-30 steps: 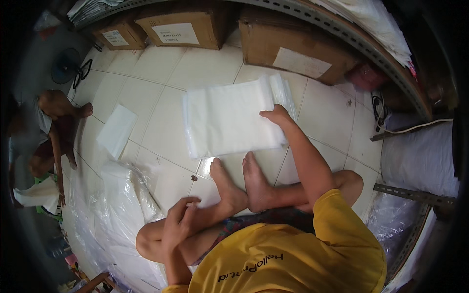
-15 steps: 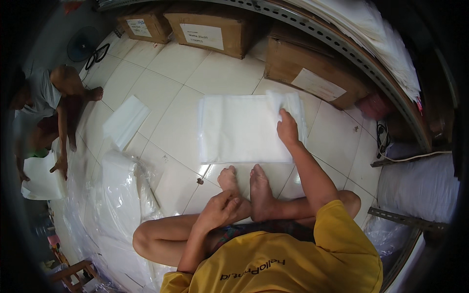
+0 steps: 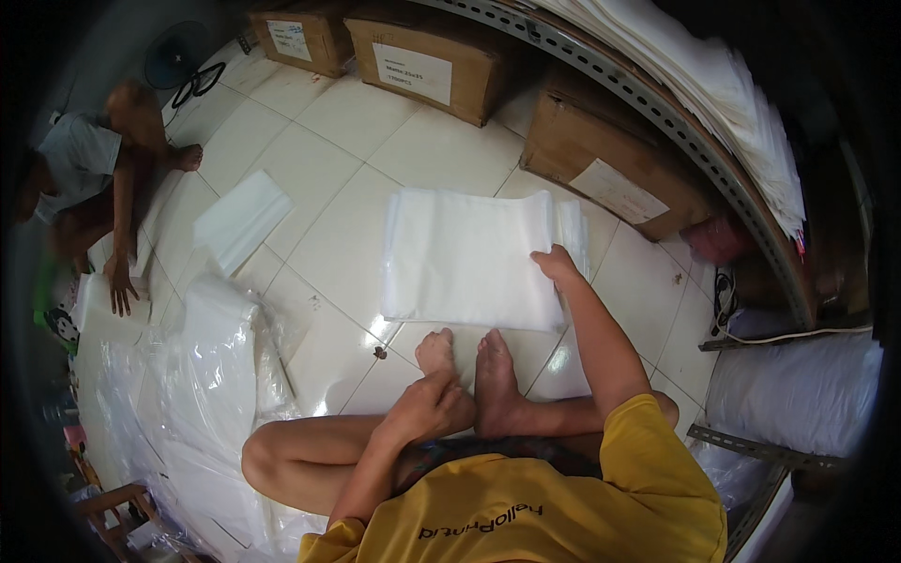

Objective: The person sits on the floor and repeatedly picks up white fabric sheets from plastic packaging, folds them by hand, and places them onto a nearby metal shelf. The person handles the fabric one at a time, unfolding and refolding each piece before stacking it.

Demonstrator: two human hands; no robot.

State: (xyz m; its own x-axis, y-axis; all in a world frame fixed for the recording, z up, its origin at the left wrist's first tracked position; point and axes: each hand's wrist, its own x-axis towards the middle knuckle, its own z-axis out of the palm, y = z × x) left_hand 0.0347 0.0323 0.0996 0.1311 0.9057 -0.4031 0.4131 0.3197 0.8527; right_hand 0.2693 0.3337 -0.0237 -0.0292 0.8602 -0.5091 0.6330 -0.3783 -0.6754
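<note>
A pile of thin white sheets lies flat on the tiles beyond my bare feet. At its right side my right hand is closed, pinching the edge of the top sheet between thumb and fingers. That edge is lifted a little and curves, and more white layers show beyond it on the right. My left hand rests against my left foot near the ankle. Its fingers are curled in, and I see nothing held in them.
A separate folded white sheet and clear plastic-wrapped white material lie to the left. Another person sits far left, one hand on white sheets. Cardboard boxes stand under a metal shelf. A wrapped bundle is at right.
My right hand has drawn the sheet's edge toward me and smoothed out its fold, uncovering layers at the right. My left hand has settled against the foot. The other person's hand has spread flat.
</note>
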